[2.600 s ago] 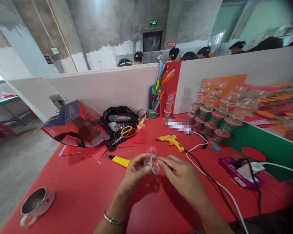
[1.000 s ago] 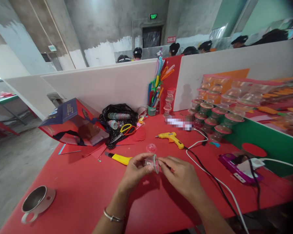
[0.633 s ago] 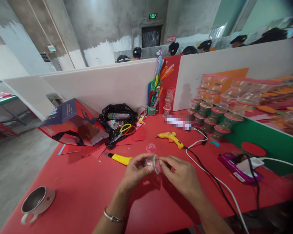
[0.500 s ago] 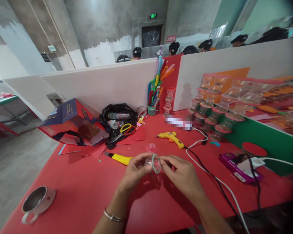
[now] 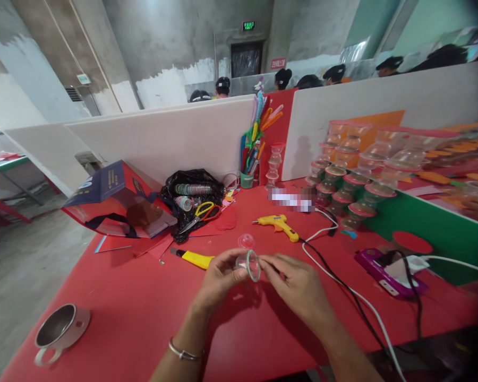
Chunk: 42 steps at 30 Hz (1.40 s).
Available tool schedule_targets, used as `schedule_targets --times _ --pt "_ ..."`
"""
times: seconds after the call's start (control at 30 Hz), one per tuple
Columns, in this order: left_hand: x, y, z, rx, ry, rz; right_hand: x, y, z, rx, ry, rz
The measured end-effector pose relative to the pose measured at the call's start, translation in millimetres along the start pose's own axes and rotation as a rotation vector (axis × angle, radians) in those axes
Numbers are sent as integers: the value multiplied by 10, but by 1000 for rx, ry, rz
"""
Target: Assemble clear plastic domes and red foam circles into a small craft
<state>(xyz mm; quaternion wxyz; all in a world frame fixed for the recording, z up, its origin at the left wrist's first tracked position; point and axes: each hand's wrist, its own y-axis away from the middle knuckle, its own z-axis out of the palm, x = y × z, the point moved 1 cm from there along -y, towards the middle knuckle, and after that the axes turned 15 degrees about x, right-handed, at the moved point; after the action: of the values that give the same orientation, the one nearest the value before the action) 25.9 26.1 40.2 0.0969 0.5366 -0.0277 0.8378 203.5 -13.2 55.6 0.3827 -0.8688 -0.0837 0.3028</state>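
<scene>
Between the thumb and fingers of my left hand (image 5: 220, 277) is a small clear plastic cup (image 5: 254, 266) with a green rim, tipped on its side with its mouth facing right. The fingers of my right hand (image 5: 297, 286) are pinched together at the right edge of that rim; whatever they grip is too small to make out. Just behind the cup, a clear pinkish plastic piece (image 5: 246, 241) lies on the red table (image 5: 143, 313). A yellow utility knife (image 5: 197, 259) rests beside my left hand, and a yellow glue gun (image 5: 279, 225) lies beyond my right.
Scissors (image 5: 201, 215) lie against a black plastic bag (image 5: 191, 181) holding stacked cups, beside a red and blue bag (image 5: 115, 199). A mug (image 5: 66, 331) stands front left. Stacked cup towers (image 5: 350, 180) and a purple power strip (image 5: 390, 276) with trailing cords occupy the right.
The view has shifted very slightly. Both hands keep nearly the same hold at the cup, its mouth turned a little more toward me.
</scene>
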Motion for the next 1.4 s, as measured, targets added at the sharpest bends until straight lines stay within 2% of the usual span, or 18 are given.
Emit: schedule_targets --times 0.3,0.4,0.63,0.77,0.83,0.9,1.03,1.07,1.13,1.27,1.4 --pt "15 12 40 22 -30 2 -68 -1 25 82 204 -144" --pt "21 11 50 15 -17 4 -65 -6 32 123 194 -136" --pt "46 25 55 -10 6 -5 -63 -12 21 112 146 -84" --pt "50 51 38 -37 65 -53 31 -48 -19 212 160 -54" --pt "54 54 33 -25 98 -66 110 -57 -71 217 157 -13" --pt "59 50 35 -8 110 -70 192 -35 -144 107 198 25" --pt "68 40 54 1 122 -78 331 139 -326 -341 317 0" --pt "67 39 59 2 129 -80 362 195 -369 -410 329 -4" --pt "57 40 65 2 139 -94 420 289 -433 -458 335 4" --pt "19 45 60 13 137 -141 478 330 -446 -347 256 52" --pt "-4 35 39 15 132 -121 322 193 -397 -165 61 80"
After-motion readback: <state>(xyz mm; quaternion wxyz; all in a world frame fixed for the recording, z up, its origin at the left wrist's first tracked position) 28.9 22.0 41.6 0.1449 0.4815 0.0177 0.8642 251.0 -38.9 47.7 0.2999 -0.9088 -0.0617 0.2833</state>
